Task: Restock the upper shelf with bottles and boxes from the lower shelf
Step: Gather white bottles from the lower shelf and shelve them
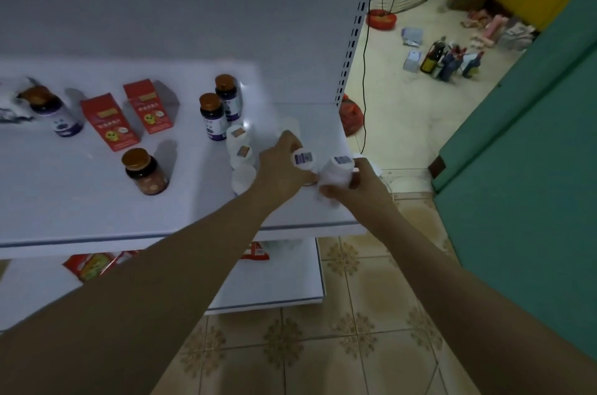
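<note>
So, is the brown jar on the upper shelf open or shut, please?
Shut: an orange lid caps the brown jar.

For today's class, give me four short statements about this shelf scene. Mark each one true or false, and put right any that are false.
1. The left hand and the right hand each hold a white bottle. True.
2. The dark bottles on the upper shelf have white caps. False: their caps are orange-brown.
3. Two red boxes stand on the upper shelf. True.
4. The lower shelf holds nothing red. False: red packages lie on it, partly hidden under the upper shelf.
</note>
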A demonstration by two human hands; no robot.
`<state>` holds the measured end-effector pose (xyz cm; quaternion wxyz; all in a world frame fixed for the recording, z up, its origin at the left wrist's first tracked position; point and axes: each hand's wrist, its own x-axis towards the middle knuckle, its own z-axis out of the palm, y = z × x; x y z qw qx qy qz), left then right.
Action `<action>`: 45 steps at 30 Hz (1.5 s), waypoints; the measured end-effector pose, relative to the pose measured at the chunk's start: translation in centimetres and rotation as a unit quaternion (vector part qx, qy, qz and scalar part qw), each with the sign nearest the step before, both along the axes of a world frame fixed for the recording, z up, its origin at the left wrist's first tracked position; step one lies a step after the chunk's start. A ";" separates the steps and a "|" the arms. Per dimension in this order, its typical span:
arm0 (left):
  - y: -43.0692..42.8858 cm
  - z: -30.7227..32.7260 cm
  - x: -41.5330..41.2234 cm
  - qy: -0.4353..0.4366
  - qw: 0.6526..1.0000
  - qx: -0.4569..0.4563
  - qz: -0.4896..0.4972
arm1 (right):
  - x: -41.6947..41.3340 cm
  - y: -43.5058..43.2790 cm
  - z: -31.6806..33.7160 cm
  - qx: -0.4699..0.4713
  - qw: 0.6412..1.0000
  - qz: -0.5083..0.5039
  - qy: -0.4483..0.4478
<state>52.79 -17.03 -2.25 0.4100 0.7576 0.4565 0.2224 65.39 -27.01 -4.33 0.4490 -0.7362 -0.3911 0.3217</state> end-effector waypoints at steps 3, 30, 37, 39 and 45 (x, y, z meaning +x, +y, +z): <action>-0.8 2.8 -2.1 -0.171 0.969 -0.173 0.034 | -0.5 -1.0 3.2 0.024 0.987 0.016 0.157; -13.1 31.3 -34.0 -0.421 0.877 -0.220 -0.076 | -32.0 -9.2 32.8 0.224 0.873 0.192 0.388; -14.3 33.0 -36.0 -0.454 0.862 -0.204 -0.096 | -34.5 -9.6 36.2 0.247 0.861 0.237 0.377; -14.3 33.2 -36.4 -0.459 0.861 -0.197 -0.098 | -35.0 -9.6 36.5 0.247 0.860 0.245 0.374; -14.2 34.2 -38.1 -0.464 0.865 -0.173 -0.082 | -36.3 -8.4 37.3 0.248 0.862 0.267 0.352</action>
